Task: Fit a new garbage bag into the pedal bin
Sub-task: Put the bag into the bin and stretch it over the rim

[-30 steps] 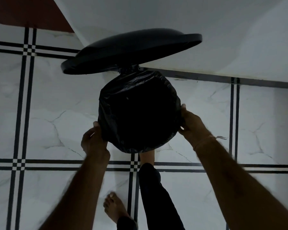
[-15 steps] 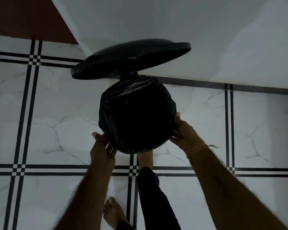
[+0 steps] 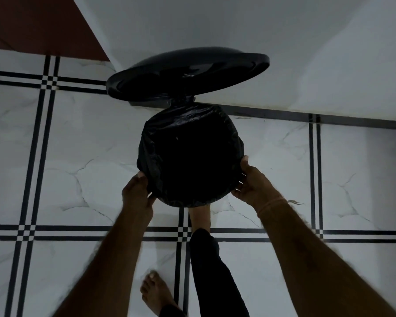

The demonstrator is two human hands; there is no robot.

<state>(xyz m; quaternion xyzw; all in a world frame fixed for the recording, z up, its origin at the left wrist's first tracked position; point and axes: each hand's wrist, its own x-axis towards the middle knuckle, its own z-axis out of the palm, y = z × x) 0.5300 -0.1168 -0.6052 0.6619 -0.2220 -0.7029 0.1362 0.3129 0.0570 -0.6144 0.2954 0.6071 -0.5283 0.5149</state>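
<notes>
Setting: a pedal bin (image 3: pixel 146 143) stands on the tiled floor (image 3: pixel 78 156) close to a pale wall (image 3: pixel 306 53); its lid (image 3: pixel 188 74) stands raised behind the mouth.
Task's thing: a black garbage bag (image 3: pixel 190 154) sits in the bin, its edge folded outward over the round rim all the way round.
Left grip: the left hand (image 3: pixel 136 193) is clenched on the bag's folded edge at the near-left of the rim, fingers curled under the plastic.
Right grip: the right hand (image 3: pixel 249 184) grasps the folded edge at the near-right of the rim, thumb lying up along the side.
Pedal: a foot (image 3: pixel 200 216) reaches under the near edge of the bin, judged to be holding the pedal down; the pedal itself is hidden.
Key relation: the bag's opening lies just ahead of and between the two hands, its axis running straight down into the bin; both hands are equally near, on opposite sides of the near rim, so the fold would next be drawn downward along the bin's wall.
Hidden or unclear: the bag's interior is uniformly dark, so how deep it sits cannot be told; the far rim is partly masked by the hinge; the bin's body is covered by the overhang.
Progress: judged nearly complete.
</notes>
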